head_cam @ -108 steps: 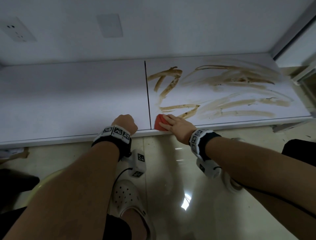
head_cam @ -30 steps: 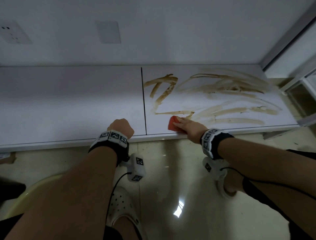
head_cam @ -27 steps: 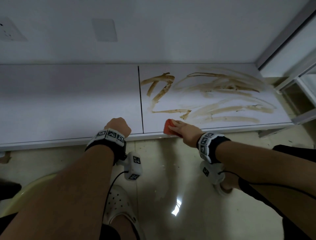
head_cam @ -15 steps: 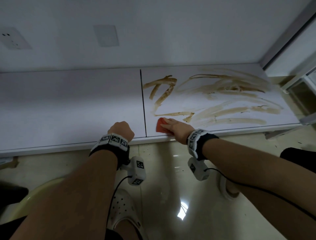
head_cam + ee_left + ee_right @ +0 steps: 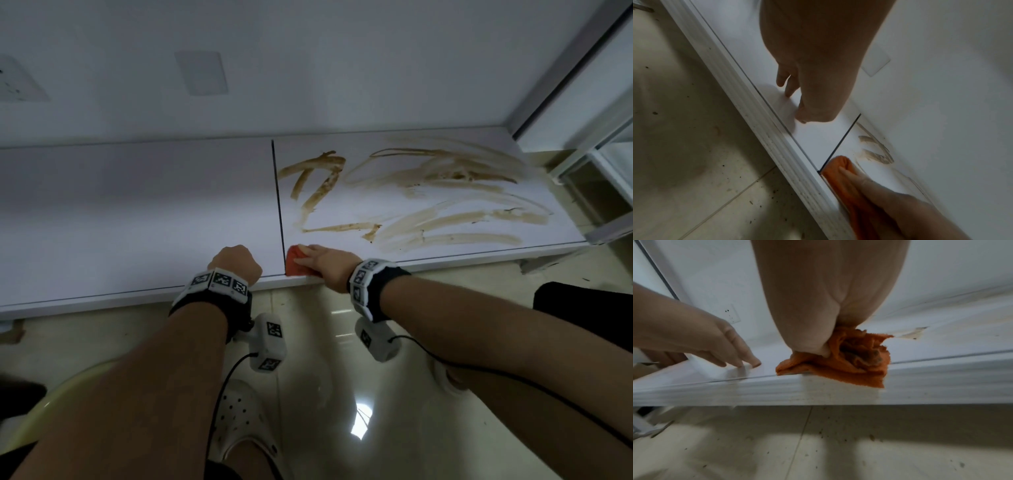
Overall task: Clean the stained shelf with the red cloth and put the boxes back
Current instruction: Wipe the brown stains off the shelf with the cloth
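On the shelf edge (image 5: pixel 445 262), red cloth (image 5: pixel 295 264) bunches under the right hand (image 5: pixel 327 265).

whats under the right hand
The red cloth, bunched between the right hand and the front edge of the shelf. The surface beneath it is covered, so any stain there cannot be seen.

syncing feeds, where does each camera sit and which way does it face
Head: on the head, facing down and forward at the stained shelf; left hand and right hand show.
Left wrist: under the left hand, looking along the shelf edge.
Right wrist: under the right hand, facing the shelf front.
Shared: all see the red cloth.
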